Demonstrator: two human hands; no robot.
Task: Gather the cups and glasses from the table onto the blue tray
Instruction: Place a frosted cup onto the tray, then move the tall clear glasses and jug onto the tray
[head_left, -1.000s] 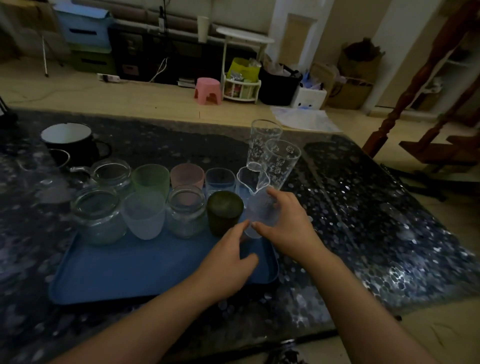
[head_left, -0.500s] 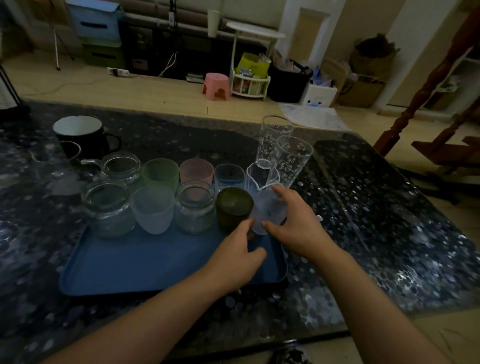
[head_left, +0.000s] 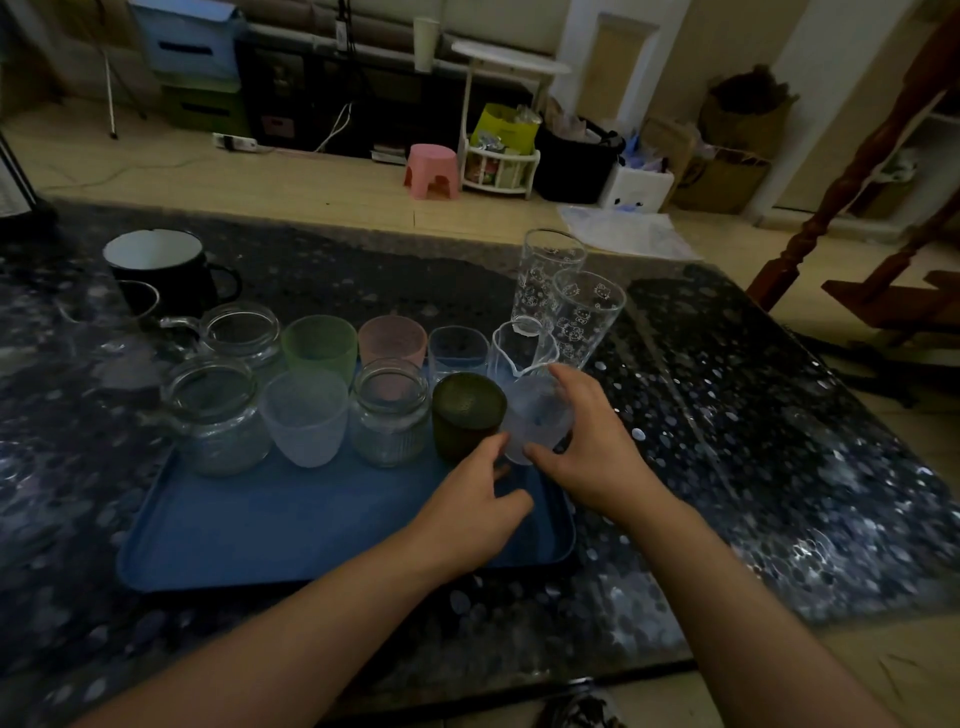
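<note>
Right hand (head_left: 587, 441) reaching in from 5 o'clock, grip curled around frosted cup (head_left: 535, 415) at tray's (head_left: 311, 525) 3 o'clock edge, left hand (head_left: 467, 512) alongside, fingers loosely spread, touching cup's base

Counted on and around one blue tray (head_left: 270, 525):
three clear jars (head_left: 215, 415), six tumblers (head_left: 306, 418), two tall printed glasses (head_left: 584, 317), one black mug (head_left: 161, 270).

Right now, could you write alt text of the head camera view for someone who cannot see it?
A person's right hand grips a frosted clear cup at the right end of a blue plastic tray crowded with jars and coloured cups, while the left hand rests open beside it. Two tall printed glasses wait on the dark speckled table.
</note>
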